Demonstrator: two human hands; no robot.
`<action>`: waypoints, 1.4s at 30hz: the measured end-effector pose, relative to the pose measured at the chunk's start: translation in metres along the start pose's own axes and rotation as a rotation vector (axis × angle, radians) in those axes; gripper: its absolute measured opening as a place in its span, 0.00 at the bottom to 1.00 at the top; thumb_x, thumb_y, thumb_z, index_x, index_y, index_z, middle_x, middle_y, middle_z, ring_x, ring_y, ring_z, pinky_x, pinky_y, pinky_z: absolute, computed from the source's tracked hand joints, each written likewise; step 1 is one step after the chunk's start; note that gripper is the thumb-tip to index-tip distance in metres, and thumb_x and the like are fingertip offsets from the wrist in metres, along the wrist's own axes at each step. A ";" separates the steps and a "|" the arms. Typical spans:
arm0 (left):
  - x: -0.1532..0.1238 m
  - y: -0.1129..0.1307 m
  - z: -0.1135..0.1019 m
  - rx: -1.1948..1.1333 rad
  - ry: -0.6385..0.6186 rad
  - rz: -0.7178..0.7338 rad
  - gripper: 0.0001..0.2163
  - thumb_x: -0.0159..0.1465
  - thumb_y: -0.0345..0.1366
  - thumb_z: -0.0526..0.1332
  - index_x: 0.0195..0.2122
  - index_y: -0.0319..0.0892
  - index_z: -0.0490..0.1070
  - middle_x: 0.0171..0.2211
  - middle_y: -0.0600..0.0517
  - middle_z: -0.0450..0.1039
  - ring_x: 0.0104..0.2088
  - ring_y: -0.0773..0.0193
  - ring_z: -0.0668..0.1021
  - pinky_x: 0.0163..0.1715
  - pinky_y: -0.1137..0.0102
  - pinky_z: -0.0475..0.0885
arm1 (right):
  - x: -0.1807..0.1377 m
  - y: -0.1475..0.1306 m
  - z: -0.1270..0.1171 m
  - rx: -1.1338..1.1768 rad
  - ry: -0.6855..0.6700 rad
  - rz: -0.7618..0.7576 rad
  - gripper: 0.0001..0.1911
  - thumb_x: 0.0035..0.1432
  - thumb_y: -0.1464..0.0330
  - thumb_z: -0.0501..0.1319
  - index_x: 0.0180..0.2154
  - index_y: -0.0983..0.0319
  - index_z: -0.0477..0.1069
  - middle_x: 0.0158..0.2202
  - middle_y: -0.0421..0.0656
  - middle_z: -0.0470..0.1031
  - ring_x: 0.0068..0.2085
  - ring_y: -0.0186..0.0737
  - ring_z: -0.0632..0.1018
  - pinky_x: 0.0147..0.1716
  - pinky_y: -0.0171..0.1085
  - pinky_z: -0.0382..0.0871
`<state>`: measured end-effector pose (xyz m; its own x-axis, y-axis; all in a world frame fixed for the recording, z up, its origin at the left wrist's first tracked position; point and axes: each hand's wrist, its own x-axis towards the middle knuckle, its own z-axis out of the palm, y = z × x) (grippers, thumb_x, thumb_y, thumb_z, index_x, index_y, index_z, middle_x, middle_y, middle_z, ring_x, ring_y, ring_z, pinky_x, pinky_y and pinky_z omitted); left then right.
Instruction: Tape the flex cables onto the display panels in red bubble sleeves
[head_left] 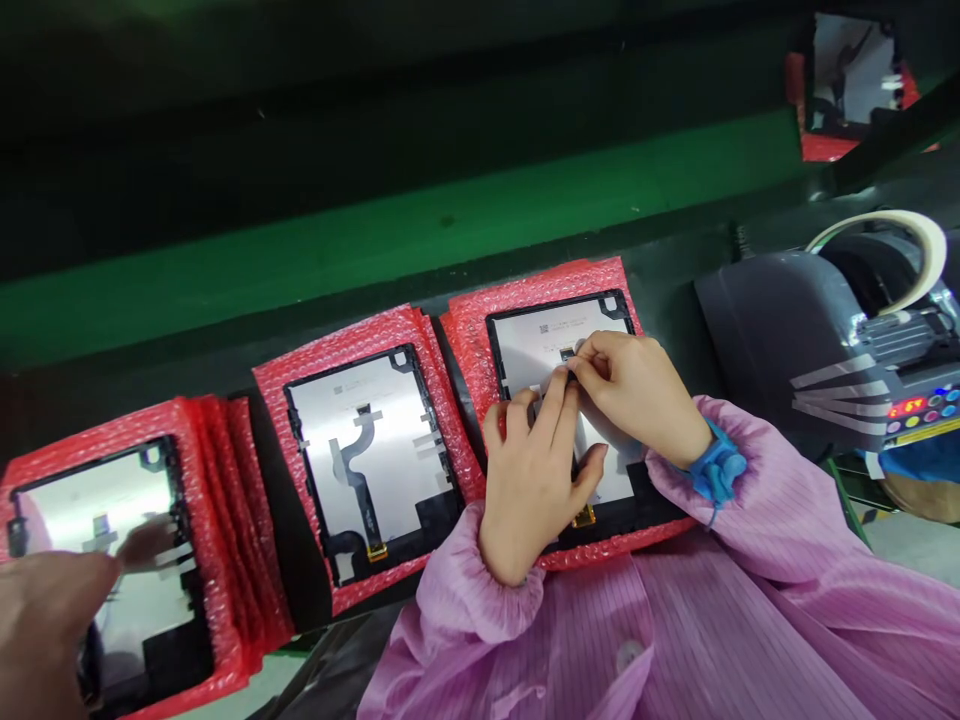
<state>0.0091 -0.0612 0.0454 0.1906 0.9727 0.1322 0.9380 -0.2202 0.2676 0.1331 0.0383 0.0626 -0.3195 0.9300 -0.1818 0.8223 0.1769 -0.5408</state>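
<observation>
1. Hands meet on the right display panel (551, 345), which lies in red bubble wrap (480, 340) on the bench.
2. Left hand (532, 470) rests flat on the panel, fingers loose, index tip pressing a small tape strip (570, 358).
3. Right hand (637, 395) pinches the same strip between thumb and fingertips.
4. Middle panel (371, 455) lies just beside it, untouched.
5. Another person's hand (45, 620) covers the far-left panel (112, 520).
6. Tape dispenser (847, 330) stands to the right.

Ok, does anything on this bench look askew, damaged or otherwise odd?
Nothing stands out. Three panels lie on red bubble wrap. The left hand and right hand press on the right panel. The middle panel looks intact. Another person's hand touches the left panel.
</observation>
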 end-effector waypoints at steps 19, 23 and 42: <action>-0.022 -0.021 0.005 -0.356 0.341 -0.553 0.19 0.72 0.43 0.52 0.58 0.40 0.68 0.54 0.40 0.71 0.56 0.52 0.72 0.55 0.57 0.67 | -0.036 0.048 -0.028 -0.228 0.201 0.089 0.11 0.65 0.62 0.57 0.38 0.62 0.73 0.36 0.47 0.77 0.36 0.45 0.76 0.29 0.38 0.57; -0.033 -0.029 0.015 -0.506 0.293 -0.700 0.19 0.70 0.47 0.55 0.49 0.39 0.74 0.46 0.42 0.77 0.48 0.52 0.78 0.47 0.58 0.73 | -0.047 0.056 -0.011 -0.115 0.255 -0.018 0.11 0.66 0.68 0.53 0.30 0.60 0.67 0.32 0.45 0.74 0.34 0.43 0.73 0.32 0.38 0.59; -0.101 -0.132 -0.040 -0.796 0.585 -0.902 0.21 0.57 0.49 0.65 0.47 0.43 0.69 0.41 0.50 0.75 0.38 0.62 0.77 0.38 0.71 0.73 | -0.041 0.005 0.011 0.988 -0.285 -0.189 0.08 0.62 0.62 0.56 0.39 0.61 0.64 0.31 0.38 0.72 0.23 0.30 0.73 0.20 0.30 0.67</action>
<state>-0.1461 -0.1335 0.0351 -0.7413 0.6692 -0.0510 0.2083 0.3016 0.9304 0.1452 -0.0027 0.0585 -0.6072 0.7818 -0.1419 0.0371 -0.1506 -0.9879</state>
